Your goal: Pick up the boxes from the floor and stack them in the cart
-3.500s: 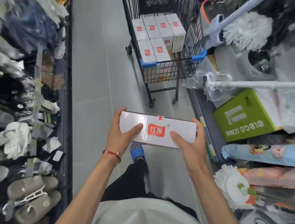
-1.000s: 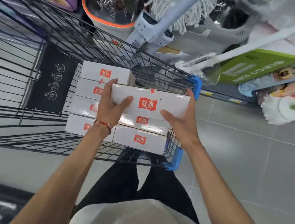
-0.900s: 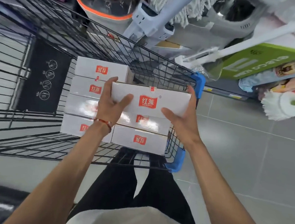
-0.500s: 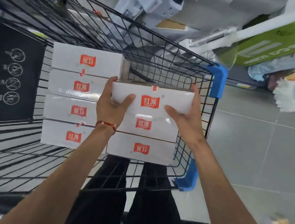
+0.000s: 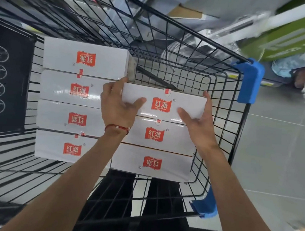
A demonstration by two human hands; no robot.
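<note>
I hold a white box with a red label (image 5: 186,104) by both ends inside the black wire cart (image 5: 221,121). My left hand (image 5: 117,105) grips its left end, thumb on top. My right hand (image 5: 196,117) grips its right end. The held box sits low in the right column, just behind two stacked white boxes (image 5: 154,148). Several more white boxes (image 5: 71,101) fill the left column. Whether the held box rests on anything beneath it is hidden.
Blue corner guards (image 5: 250,81) mark the cart's right side. A black sign panel (image 5: 5,84) hangs at the cart's left end. A green carton (image 5: 293,37) and packaged goods line the shelf beyond. Grey tiled floor (image 5: 277,154) lies to the right.
I carried the box from the aisle to the cart and lowered it in. Over the last second it sank into the right column, behind the two boxes there, as my head leaned closer.
</note>
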